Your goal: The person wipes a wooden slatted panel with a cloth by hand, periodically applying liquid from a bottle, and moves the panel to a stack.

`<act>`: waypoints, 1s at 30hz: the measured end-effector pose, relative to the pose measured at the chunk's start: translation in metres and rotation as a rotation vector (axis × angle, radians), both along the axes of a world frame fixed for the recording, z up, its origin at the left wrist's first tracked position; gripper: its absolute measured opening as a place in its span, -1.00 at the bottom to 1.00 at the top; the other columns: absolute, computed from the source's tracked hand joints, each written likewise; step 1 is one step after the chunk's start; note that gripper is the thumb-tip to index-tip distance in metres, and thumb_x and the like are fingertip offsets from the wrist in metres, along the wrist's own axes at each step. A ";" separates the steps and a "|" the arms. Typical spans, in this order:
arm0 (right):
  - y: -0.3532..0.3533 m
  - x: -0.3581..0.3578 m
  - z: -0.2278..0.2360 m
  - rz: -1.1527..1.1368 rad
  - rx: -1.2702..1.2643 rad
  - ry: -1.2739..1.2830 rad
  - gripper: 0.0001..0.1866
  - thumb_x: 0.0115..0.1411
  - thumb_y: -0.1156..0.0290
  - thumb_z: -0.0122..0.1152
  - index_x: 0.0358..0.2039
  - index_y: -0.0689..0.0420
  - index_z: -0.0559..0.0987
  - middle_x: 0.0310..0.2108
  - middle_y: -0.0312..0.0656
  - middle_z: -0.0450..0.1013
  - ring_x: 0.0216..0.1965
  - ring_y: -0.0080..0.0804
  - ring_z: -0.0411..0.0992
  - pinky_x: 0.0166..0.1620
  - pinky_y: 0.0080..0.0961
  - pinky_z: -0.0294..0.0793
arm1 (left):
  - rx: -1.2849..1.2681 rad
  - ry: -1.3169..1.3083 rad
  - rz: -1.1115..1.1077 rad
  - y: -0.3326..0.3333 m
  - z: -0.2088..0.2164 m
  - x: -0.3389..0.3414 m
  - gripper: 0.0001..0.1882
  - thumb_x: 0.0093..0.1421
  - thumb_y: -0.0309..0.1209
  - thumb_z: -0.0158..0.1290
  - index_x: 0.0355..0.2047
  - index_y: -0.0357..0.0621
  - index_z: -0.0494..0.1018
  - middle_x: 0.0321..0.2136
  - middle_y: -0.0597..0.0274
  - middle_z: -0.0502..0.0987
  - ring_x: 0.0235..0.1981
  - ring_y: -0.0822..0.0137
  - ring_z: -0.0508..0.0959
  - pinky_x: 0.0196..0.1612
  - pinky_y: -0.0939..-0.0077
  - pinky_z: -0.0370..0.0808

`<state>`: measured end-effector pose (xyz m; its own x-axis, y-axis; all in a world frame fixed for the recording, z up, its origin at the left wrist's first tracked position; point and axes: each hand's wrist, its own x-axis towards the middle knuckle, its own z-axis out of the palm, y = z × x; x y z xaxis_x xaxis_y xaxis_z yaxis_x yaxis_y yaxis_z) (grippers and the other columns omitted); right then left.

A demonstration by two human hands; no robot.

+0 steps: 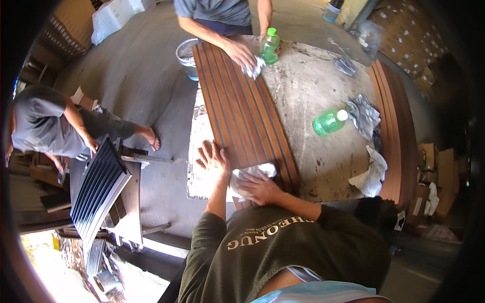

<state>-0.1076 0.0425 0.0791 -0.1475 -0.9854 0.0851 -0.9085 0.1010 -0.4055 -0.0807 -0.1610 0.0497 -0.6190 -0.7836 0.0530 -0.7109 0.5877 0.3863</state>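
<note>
A long brown slatted panel (240, 111) with dark grooves lies on the worktable in front of me. My left hand (213, 160) rests on its left edge near my body, fingers spread, holding nothing. On the near end of the panel, my right hand (261, 188) presses a crumpled white cloth (241, 188) against the slats. Across the table, another person's hand (241, 54) holds a second white rag (254, 68) at the panel's far end. That person's other hand is partly hidden behind a green-capped bottle (270, 49) of green liquid.
On the pale, stained worktable (303, 91) lie a white-capped green bottle (328, 122), a grey rag (362, 113) and a white rag (371, 174). Brown boards (391, 131) are stacked along its right side. A bucket (188, 58) stands beyond. At left, another person handles a black ribbed panel (101, 182).
</note>
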 end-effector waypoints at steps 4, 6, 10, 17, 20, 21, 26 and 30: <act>0.050 -0.056 0.022 -0.128 -0.067 0.234 -0.63 0.08 0.20 0.05 -0.08 -0.04 0.48 0.09 -0.25 0.30 0.19 -0.28 0.17 0.20 -0.01 -0.03 | 0.042 -0.026 0.031 0.000 -0.004 0.000 -0.47 0.25 -0.02 -0.27 0.20 0.16 0.19 0.29 0.17 -0.05 0.32 0.05 -0.16 0.25 -0.12 -0.34; 0.074 -0.085 0.022 -0.525 -0.197 0.092 -0.65 0.05 0.36 0.12 -0.10 0.04 0.48 0.00 -0.15 0.37 0.05 -0.15 0.30 0.05 -0.20 0.25 | 0.067 -0.046 0.012 0.001 0.003 -0.002 -0.46 0.26 -0.04 -0.31 0.22 0.13 0.14 0.29 0.12 -0.04 0.32 0.03 -0.15 0.25 -0.13 -0.32; 0.106 -0.119 0.037 -1.275 -0.597 -1.247 -0.43 0.23 0.01 -0.06 0.10 0.16 0.31 0.01 -0.13 0.36 -0.08 -0.23 0.40 0.02 -0.36 0.37 | -0.028 -0.092 -0.040 -0.003 0.004 0.006 -0.42 0.25 -0.01 -0.31 0.23 0.05 0.12 0.28 0.11 -0.02 0.32 0.02 -0.15 0.25 -0.15 -0.29; 0.125 -0.114 0.055 -1.162 -0.724 -1.277 -0.53 0.27 0.08 -0.08 -0.02 0.22 0.39 -0.17 -0.22 0.40 -0.21 -0.43 0.40 -0.16 -0.48 0.43 | -0.071 -0.081 -0.196 0.049 0.001 0.079 -0.34 0.24 0.03 -0.27 0.21 -0.17 0.12 0.27 0.10 0.02 0.32 0.05 -0.13 0.24 -0.18 -0.29; 0.139 -0.124 0.003 -0.996 -0.154 -0.931 -0.51 0.25 -0.01 -0.09 -0.17 0.21 0.49 -0.40 -0.24 0.46 -0.40 -0.46 0.43 -0.33 -0.49 0.44 | -0.076 -0.008 -0.161 0.081 0.000 0.097 -0.39 0.24 -0.02 -0.24 0.18 -0.13 0.18 0.27 0.11 0.03 0.31 0.04 -0.10 0.22 -0.23 -0.31; 0.139 -0.119 -0.020 -0.989 -0.102 -0.727 -0.48 0.24 -0.05 -0.10 -0.16 0.18 0.49 -0.37 -0.20 0.48 -0.37 -0.41 0.45 -0.29 -0.45 0.43 | -0.063 -0.004 -0.147 0.088 0.001 0.099 -0.42 0.24 -0.04 -0.22 0.18 -0.09 0.19 0.27 0.14 0.04 0.31 0.06 -0.10 0.21 -0.24 -0.30; 0.134 -0.081 -0.023 -0.891 -0.169 -1.003 -0.42 0.23 -0.10 -0.20 -0.03 0.13 0.45 -0.21 -0.11 0.49 -0.21 -0.23 0.46 -0.13 -0.32 0.40 | -0.017 -0.085 0.011 0.094 -0.004 0.122 -0.49 0.23 -0.12 -0.16 0.16 0.02 0.23 0.26 0.29 0.08 0.31 0.14 -0.05 0.19 -0.28 -0.20; 0.177 -0.098 -0.012 -0.660 -0.606 -2.189 -0.50 0.27 0.07 -0.17 0.08 0.14 0.34 -0.05 -0.15 0.42 -0.11 -0.25 0.44 -0.01 -0.24 0.41 | -0.023 -0.139 0.052 0.107 0.003 0.130 -0.50 0.21 -0.10 -0.13 0.15 0.09 0.24 0.24 0.29 0.10 0.29 0.13 -0.02 0.17 -0.30 -0.14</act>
